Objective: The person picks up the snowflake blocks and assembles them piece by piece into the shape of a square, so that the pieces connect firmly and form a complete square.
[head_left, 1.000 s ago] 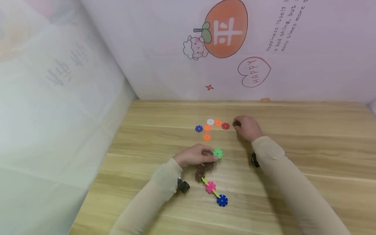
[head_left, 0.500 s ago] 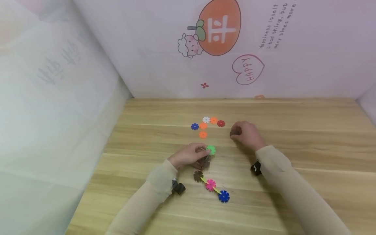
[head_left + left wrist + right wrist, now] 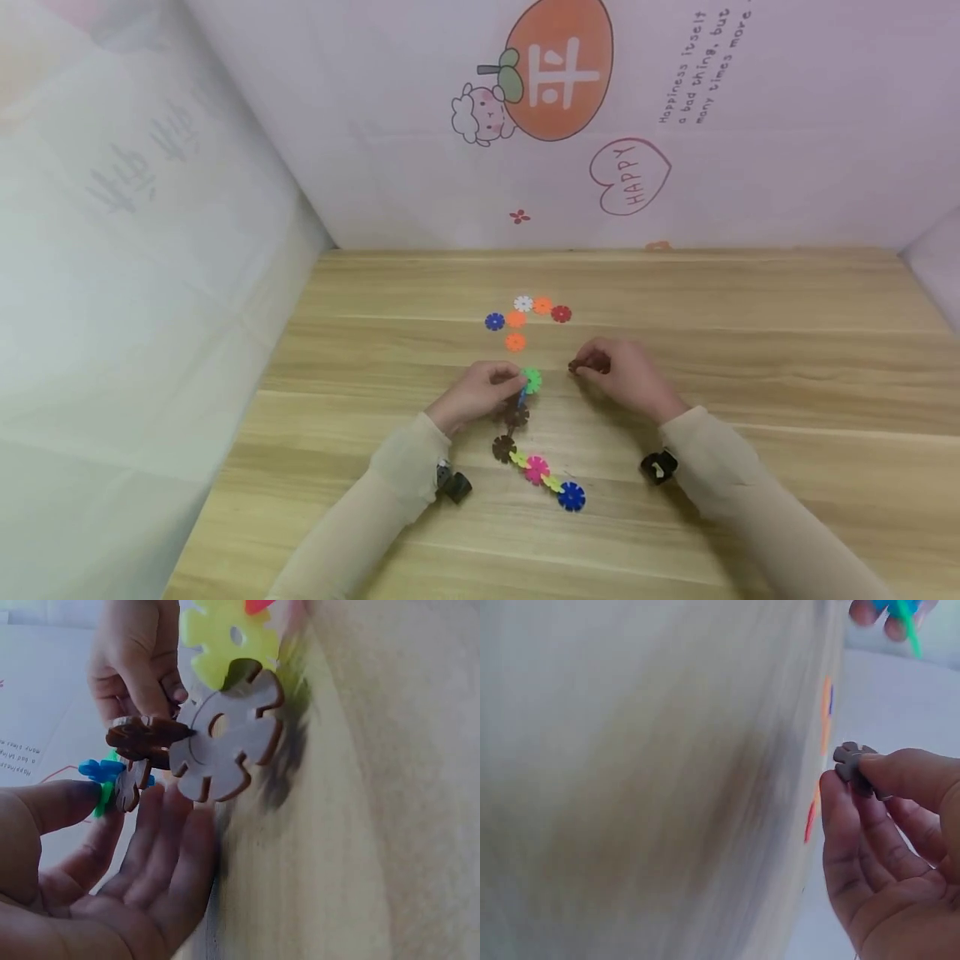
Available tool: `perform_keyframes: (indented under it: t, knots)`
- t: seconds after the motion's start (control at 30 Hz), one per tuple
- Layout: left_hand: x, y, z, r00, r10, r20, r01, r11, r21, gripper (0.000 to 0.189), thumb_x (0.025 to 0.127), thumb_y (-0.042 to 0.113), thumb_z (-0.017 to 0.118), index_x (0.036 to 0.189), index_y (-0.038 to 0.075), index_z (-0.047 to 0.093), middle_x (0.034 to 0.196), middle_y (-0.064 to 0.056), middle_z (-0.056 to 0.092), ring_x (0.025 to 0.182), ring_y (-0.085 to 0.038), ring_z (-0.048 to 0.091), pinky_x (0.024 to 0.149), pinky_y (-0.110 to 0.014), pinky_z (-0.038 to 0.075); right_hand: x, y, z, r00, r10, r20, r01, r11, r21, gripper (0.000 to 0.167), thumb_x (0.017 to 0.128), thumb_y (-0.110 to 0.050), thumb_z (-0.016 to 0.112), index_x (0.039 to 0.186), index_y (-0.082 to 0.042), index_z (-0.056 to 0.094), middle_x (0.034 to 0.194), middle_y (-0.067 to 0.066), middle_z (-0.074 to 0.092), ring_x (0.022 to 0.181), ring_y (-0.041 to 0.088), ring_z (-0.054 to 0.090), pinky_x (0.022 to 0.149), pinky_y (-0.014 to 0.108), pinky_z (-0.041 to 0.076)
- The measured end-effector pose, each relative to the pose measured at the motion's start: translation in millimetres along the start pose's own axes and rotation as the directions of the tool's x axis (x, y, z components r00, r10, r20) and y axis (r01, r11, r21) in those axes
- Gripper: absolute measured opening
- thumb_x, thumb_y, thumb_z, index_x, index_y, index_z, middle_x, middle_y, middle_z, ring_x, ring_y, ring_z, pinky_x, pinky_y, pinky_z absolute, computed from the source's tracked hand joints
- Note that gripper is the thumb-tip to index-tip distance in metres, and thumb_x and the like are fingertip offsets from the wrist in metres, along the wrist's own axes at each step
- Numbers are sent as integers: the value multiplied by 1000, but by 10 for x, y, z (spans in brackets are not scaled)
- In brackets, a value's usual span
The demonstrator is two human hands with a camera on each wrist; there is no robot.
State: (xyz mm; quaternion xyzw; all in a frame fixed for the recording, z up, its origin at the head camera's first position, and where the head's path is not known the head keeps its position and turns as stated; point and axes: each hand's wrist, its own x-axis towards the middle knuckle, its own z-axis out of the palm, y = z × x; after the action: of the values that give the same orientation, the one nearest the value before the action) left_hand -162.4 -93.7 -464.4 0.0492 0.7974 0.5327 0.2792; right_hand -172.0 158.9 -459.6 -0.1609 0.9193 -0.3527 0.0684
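Observation:
Between thumb and fingers my left hand (image 3: 480,392) pinches the green snowflake disc (image 3: 532,381) at the far end of a linked chain. Below it in the chain come a blue disc (image 3: 97,771), brown discs (image 3: 504,448), yellow ones (image 3: 240,637), a pink disc (image 3: 536,468) and a dark blue disc (image 3: 571,497) at the near end. To the right, my right hand (image 3: 626,371) holds a loose brown snowflake disc (image 3: 847,761) by thumb and fingertips, a short gap away from the green disc.
Several loose discs lie flat farther back on the wooden table (image 3: 750,350): a blue one (image 3: 494,322), a white one (image 3: 523,303), a red one (image 3: 561,314) and orange ones (image 3: 515,342). A printed cloth (image 3: 420,192) hangs behind the table, another pale cloth at left.
My right hand has come nearer and leftward from beside the red disc, bringing the brown disc toward the chain. My left hand keeps its pinch on the green disc, which has shifted slightly.

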Motion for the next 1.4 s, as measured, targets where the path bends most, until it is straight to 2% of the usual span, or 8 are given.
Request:
perform_keyframes:
  t: [0.17, 0.37, 0.53, 0.8, 0.97, 1.13, 1.3, 1.4]
  knots:
    - [-5, -39, -14, 999, 18, -41, -17, 1000, 10, 27, 98, 31, 62, 114, 12, 70, 110, -3, 67, 97, -15, 60, 88, -31, 53, -95, -121, 116, 999, -30, -27, 31, 997, 70, 13, 87, -8, 74, 98, -11, 71, 94, 2, 74, 87, 16, 68, 79, 33, 59]
    - [-20, -75, -21, 999, 28, -37, -29, 999, -39, 25, 98, 27, 62, 113, 8, 70, 106, -4, 70, 92, -11, 62, 86, -27, 54, -175, -253, 255, 997, -57, -59, 63, 991, 121, 11, 85, -8, 75, 95, -13, 72, 91, 0, 74, 82, 11, 66, 74, 23, 57]
    - [-31, -63, -16, 1000, 22, -21, -24, 995, -99, 23, 99, 22, 61, 113, 5, 68, 102, -7, 70, 87, -11, 64, 81, -26, 57, -202, -301, 302, 990, -98, -104, 109, 988, 109, 14, 83, -4, 77, 93, -12, 73, 88, -1, 74, 79, 9, 66, 70, 20, 57]
    - [-59, -51, -6, 1000, -20, -5, 19, 986, -167, 20, 97, 16, 62, 112, 2, 66, 96, -8, 70, 82, -13, 65, 76, -27, 59, -227, -342, 322, 979, -170, -115, 180, 981, 79, 17, 81, -1, 77, 95, -9, 73, 89, 1, 73, 80, 10, 68, 73, 21, 58]
    - [-70, -52, -4, 1000, -16, 13, 18, 981, -194, 21, 96, 15, 64, 112, 1, 65, 97, -9, 70, 82, -13, 67, 77, -27, 60, -231, -377, 323, 969, -214, -121, 222, 973, 58, 17, 80, 0, 78, 94, -9, 73, 91, 2, 74, 81, 11, 69, 74, 22, 59]
    - [-87, -50, -5, 1000, 0, 31, 7, 975, -222, 22, 95, 13, 65, 112, -1, 65, 96, -9, 71, 81, -12, 68, 80, -29, 60, -223, -370, 341, 950, -285, -129, 290, 957, 22, 17, 79, 1, 79, 93, -8, 73, 91, 2, 75, 80, 11, 70, 73, 23, 59]
    - [-101, -59, -15, 999, 36, 36, -27, 975, -218, 18, 95, 10, 64, 106, -4, 67, 93, -8, 72, 79, -10, 68, 83, -30, 60, -212, -387, 351, 931, -338, -136, 337, 941, -32, 17, 77, 0, 80, 90, -10, 74, 89, 3, 76, 77, 11, 71, 72, 22, 59]
    - [-101, -63, -25, 999, 30, 38, -21, 974, -225, 16, 95, 8, 64, 103, -4, 68, 89, -6, 72, 78, -10, 68, 83, -30, 60, -198, -403, 366, 923, -357, -146, 352, 934, -60, 17, 76, 0, 81, 88, -10, 76, 87, 2, 76, 76, 10, 71, 70, 22, 59]
